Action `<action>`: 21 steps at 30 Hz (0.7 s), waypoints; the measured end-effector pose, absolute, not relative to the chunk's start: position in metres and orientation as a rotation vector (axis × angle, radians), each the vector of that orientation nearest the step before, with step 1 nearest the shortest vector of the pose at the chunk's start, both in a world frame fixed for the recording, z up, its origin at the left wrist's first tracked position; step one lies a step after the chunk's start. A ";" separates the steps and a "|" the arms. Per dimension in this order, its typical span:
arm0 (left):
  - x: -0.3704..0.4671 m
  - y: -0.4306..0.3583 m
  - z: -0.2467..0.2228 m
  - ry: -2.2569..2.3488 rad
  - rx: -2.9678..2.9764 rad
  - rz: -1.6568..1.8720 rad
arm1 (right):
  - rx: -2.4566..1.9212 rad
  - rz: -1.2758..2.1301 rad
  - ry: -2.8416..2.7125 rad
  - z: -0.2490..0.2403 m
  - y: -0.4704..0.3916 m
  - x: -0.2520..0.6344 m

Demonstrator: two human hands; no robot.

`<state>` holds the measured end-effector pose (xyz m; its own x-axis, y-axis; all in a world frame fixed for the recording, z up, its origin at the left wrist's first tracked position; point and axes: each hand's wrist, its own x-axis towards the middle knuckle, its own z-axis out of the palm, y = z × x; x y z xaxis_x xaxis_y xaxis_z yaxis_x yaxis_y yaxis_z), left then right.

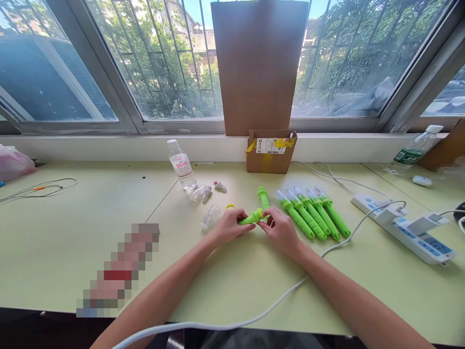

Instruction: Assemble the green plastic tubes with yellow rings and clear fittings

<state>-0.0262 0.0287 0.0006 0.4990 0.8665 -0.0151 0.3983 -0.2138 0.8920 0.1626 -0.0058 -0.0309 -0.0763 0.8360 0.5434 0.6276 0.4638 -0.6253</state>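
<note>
My left hand (231, 226) is closed around the body of a green plastic torch-like handle (249, 217), held almost level above the table. A yellow ring (260, 213) sits near its right end, where the fingertips of my right hand (279, 230) pinch it. Just behind, a second green handle (263, 195) is partly hidden by my hands. Beyond my left hand lies a loose yellow ring (230, 207). Clear plastic covers (211, 218) rest to the left of that hand. Right of my right hand, several green handles with clear tops (308, 213) lie side by side.
A water bottle (182, 167) stands at back left, near small clear parts (200, 193) and a small red-tipped piece (220, 186). A cardboard box (271, 157) is by the window. A power strip (403, 228) lies right; its white cable (269, 315) crosses in front of me.
</note>
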 end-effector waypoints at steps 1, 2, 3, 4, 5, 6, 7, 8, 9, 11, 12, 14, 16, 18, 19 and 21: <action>-0.026 0.029 0.001 1.059 1.815 0.630 | -1.246 0.282 -1.786 -0.031 -0.006 0.163; -0.026 0.029 0.001 1.060 1.816 0.628 | -1.246 0.280 -1.784 -0.031 -0.006 0.163; -0.026 0.029 0.001 1.061 1.818 0.627 | -1.247 0.280 -1.783 -0.030 -0.006 0.162; -0.026 0.029 0.001 1.060 1.820 0.627 | -1.247 0.280 -1.782 -0.030 -0.006 0.162; -0.027 0.029 0.001 1.059 1.822 0.625 | -1.247 0.281 -1.782 -0.029 -0.006 0.162; -0.027 0.029 0.000 1.057 1.824 0.623 | -1.246 0.283 -1.783 -0.029 -0.006 0.162; -0.027 0.029 0.000 1.055 1.826 0.622 | -1.246 0.285 -1.784 -0.029 -0.006 0.162; -0.027 0.030 0.000 1.052 1.826 0.622 | -1.246 0.288 -1.785 -0.029 -0.006 0.162; -0.027 0.030 0.000 1.050 1.824 0.621 | -1.248 0.293 -1.785 -0.029 -0.006 0.162; -0.027 0.030 -0.001 1.043 1.815 0.621 | -1.249 0.302 -1.783 -0.029 -0.006 0.162; -0.027 0.030 -0.001 1.040 1.810 0.621 | -1.250 0.305 -1.781 -0.029 -0.006 0.162; -0.028 0.030 -0.001 1.037 1.797 0.621 | -1.251 0.309 -1.778 -0.030 -0.006 0.161; -0.028 0.030 -0.001 1.032 1.782 0.621 | -1.253 0.310 -1.775 -0.030 -0.006 0.161; -0.028 0.031 0.000 1.021 1.765 0.615 | -1.253 0.307 -1.772 -0.030 -0.006 0.161; -0.028 0.031 0.000 1.015 1.756 0.612 | -1.252 0.307 -1.771 -0.029 -0.006 0.161; -0.029 0.032 0.000 1.000 1.734 0.604 | -1.250 0.309 -1.769 -0.029 -0.007 0.160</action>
<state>-0.0286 0.0317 0.0002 0.5325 0.8446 -0.0564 0.3435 -0.1547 0.9263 0.1605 -0.0067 -0.0289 -0.0631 0.8443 0.5321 0.6138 0.4533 -0.6464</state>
